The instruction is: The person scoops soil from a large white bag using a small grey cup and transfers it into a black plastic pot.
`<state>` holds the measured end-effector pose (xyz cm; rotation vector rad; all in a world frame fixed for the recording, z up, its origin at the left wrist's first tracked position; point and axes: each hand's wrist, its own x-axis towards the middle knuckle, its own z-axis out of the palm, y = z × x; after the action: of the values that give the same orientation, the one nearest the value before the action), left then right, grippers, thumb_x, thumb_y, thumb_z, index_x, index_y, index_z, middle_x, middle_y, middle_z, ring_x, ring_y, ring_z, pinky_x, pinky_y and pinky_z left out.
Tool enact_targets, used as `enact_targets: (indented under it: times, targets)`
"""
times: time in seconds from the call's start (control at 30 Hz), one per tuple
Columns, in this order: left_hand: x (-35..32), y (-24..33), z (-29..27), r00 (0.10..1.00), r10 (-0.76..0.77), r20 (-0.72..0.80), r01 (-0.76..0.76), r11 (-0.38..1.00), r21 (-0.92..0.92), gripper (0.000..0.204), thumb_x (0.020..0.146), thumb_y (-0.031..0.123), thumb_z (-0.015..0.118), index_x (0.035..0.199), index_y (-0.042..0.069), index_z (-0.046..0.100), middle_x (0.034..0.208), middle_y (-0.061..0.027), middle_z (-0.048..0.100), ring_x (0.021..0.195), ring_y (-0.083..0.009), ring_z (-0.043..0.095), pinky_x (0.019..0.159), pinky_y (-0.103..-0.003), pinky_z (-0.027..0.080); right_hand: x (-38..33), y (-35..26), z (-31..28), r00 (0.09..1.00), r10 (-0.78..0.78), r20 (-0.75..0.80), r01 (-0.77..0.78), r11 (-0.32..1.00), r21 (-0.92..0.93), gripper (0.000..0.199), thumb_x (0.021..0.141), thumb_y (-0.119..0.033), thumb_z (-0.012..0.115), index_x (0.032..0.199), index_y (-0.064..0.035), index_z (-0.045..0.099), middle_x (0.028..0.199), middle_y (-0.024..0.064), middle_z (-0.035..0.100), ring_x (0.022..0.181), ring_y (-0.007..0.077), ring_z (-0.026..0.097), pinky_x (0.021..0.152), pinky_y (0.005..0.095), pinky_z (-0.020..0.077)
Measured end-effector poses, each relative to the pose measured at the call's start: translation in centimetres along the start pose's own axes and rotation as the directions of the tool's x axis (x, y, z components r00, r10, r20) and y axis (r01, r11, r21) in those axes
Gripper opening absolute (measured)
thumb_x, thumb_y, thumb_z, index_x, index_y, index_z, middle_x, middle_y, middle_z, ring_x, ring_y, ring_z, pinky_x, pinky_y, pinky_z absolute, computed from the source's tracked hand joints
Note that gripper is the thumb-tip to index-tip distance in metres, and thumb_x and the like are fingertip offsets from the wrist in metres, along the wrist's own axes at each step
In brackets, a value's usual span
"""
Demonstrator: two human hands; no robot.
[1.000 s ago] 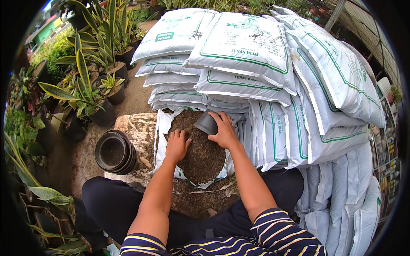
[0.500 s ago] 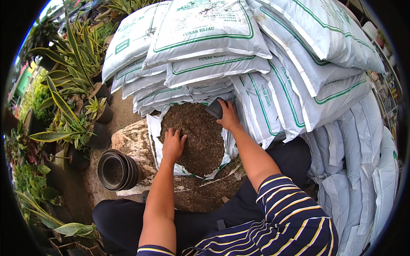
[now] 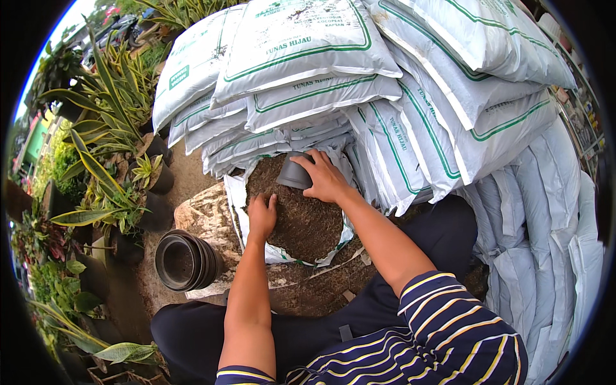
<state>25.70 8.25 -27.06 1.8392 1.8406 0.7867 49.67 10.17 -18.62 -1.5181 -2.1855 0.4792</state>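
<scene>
A small black plastic pot (image 3: 295,173) is clasped by the right hand (image 3: 326,178) at the far edge of an open soil bag (image 3: 239,192); the left hand (image 3: 262,216) is pressed, fingers together, into the dark soil (image 3: 305,221)

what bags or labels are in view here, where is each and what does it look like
Stacked sacks: piled ahead of the person, plump white pillows with green outlines and green print.
Side sacks: stood along the right, white, mostly plain.
Open bag: lying below the stack, white plastic torn open, full of dark soil; left hand rests in it, right hand grips a dark pot.
No signs or screens.
</scene>
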Motion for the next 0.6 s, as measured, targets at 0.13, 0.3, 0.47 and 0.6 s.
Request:
enact_targets:
  times: [0.13, 0.3, 0.47, 0.6]
  targets:
    - [0.8, -0.9, 0.5, 0.997, -0.069, -0.019, 0.068, 0.996, -0.05, 0.035, 0.099, 0.03, 0.07, 0.105, -0.005, 0.072, 0.108, -0.0266, 0.069, 0.102, -0.0441, 0.066, 0.092, -0.048, 0.051, 0.5, -0.9, -2.3, 0.996, -0.006, -0.084, 0.006, 1.0, 0.006, 0.095, 0.067, -0.014, 0.092, 0.15, -0.0275, 0.047, 0.147, 0.0133, 0.043, 0.139, 0.0395, 0.043, 0.111, 0.0494, 0.0491]
    - [-0.2, -0.3, 0.5, 1.0, 0.009, -0.022, -0.01, 0.999, -0.036, 0.034, 0.098, 0.029, 0.072, 0.105, -0.004, 0.072, 0.11, -0.0259, 0.069, 0.104, -0.0428, 0.066, 0.092, -0.047, 0.052, -0.8, 3.5, -1.0, 0.938, 0.309, -0.156, -0.315, 0.949, -0.013, 0.093, 0.073, -0.018, 0.091, 0.152, -0.0219, 0.043, 0.15, 0.0218, 0.039, 0.139, 0.0454, 0.042, 0.112, 0.0515, 0.0477]
    - [-0.3, 0.7, -0.5, 0.999, -0.008, 0.052, 0.015, 0.99, -0.143, 0.033, 0.096, 0.025, 0.074, 0.114, -0.003, 0.073, 0.103, -0.0239, 0.074, 0.092, -0.0347, 0.073, 0.082, -0.043, 0.056, -2.8, 5.0, 4.5, 0.798, 0.582, -0.157, -0.576, 0.813, 0.087, 0.097, 0.074, -0.023, 0.091, 0.154, -0.0199, 0.037, 0.154, 0.025, 0.033, 0.142, 0.0488, 0.038, 0.114, 0.0533, 0.0443]
    - [0.2, 0.0, -1.2, 0.996, -0.044, 0.078, 0.061, 0.971, -0.233, 0.025, 0.096, 0.013, 0.072, 0.116, -0.002, 0.072, 0.098, -0.0226, 0.076, 0.092, -0.0311, 0.075, 0.083, -0.041, 0.057, -1.5, 2.1, 3.2, 0.896, 0.444, 0.029, -0.444, 0.889, 0.108, 0.097, 0.071, -0.019, 0.092, 0.153, -0.0205, 0.039, 0.151, 0.0235, 0.037, 0.139, 0.0471, 0.041, 0.114, 0.0526, 0.0448]
